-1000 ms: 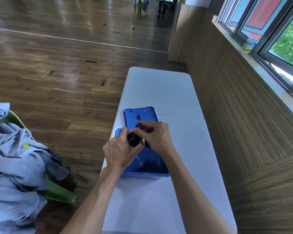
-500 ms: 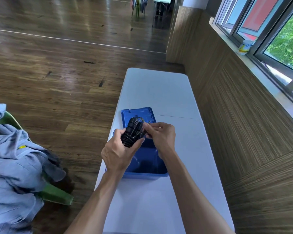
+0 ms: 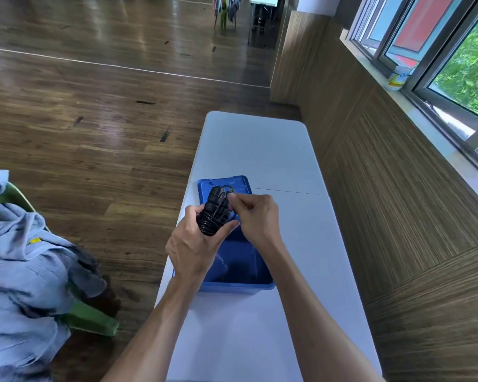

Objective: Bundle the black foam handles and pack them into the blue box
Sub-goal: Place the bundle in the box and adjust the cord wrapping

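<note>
My left hand (image 3: 193, 246) grips the lower end of the black foam handles (image 3: 215, 212), which are held together as one ribbed bundle with black cord wound round it. The bundle tilts up and away from me above the open blue box (image 3: 240, 285). My right hand (image 3: 255, 217) pinches the cord or a small metal loop (image 3: 229, 190) at the bundle's top end. The box stands on the white table, and its blue lid (image 3: 243, 183) lies flat just beyond it, partly hidden by the bundle and my hands.
The long white folding table (image 3: 260, 150) runs away from me along a wood-panelled wall (image 3: 398, 216) on the right, under windows. At the left, a green chair (image 3: 89, 321) piled with grey-blue clothes (image 3: 17, 271) stands on the wooden floor.
The bundle has risen out from between my hands and now sticks up above the box. My right hand has shifted from covering it to pinching its top end.
</note>
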Motion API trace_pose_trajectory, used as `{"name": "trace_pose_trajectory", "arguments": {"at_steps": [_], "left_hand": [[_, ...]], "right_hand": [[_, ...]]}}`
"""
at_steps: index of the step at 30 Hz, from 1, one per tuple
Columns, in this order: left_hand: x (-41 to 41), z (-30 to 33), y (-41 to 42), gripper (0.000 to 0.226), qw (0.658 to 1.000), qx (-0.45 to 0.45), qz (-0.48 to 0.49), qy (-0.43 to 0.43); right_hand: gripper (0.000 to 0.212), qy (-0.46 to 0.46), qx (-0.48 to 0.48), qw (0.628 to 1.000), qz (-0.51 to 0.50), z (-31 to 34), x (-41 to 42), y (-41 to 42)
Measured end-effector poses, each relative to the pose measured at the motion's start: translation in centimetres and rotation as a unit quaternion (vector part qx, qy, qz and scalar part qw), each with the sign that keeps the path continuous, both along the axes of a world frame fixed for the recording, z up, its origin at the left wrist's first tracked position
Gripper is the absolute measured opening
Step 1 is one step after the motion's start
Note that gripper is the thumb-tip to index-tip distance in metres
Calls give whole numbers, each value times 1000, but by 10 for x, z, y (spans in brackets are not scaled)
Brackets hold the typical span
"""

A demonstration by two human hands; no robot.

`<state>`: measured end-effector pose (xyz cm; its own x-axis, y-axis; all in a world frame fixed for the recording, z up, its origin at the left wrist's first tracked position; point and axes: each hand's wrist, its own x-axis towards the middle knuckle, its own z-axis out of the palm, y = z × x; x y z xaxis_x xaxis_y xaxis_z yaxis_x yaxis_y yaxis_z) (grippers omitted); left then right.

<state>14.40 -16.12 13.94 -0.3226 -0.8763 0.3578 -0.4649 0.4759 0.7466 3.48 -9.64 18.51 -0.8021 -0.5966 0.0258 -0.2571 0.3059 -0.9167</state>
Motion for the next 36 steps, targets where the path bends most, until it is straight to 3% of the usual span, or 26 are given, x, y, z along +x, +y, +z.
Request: {"name": "trace_pose_trajectory", "arguments": {"at_steps": [4,8,14,18,23,27,33,36], "left_hand": [[-1,-2,3,75,1000,-17,5,15],[0,-5,4,74,999,-16,11,30],[-2,-3,5,69,999,-16,17,34],[-3,-7,5,67,999,4,17,43],[0,-6,2,72,995,79,21,55],[3,-13,-4,90,998,52,3,18],[2,-12,0,51,993,106,-36,29],[1,-18,-6,46,986,151,-52,36]], "right_hand": [[42,-47,19,999,-13,2,0,-4],[23,-114,-16,993,-40,7,1,-5],[14,-73,-12,990,-120,9,5,-10],[15,-43,-3,995,-95,10,7,-13],[23,1,94,995,21,9,5,-14],[16,6,96,995,14,8,3,-10],[18,56,114,992,14,17,3,-18],[16,68,120,990,6,18,4,-19]]}}
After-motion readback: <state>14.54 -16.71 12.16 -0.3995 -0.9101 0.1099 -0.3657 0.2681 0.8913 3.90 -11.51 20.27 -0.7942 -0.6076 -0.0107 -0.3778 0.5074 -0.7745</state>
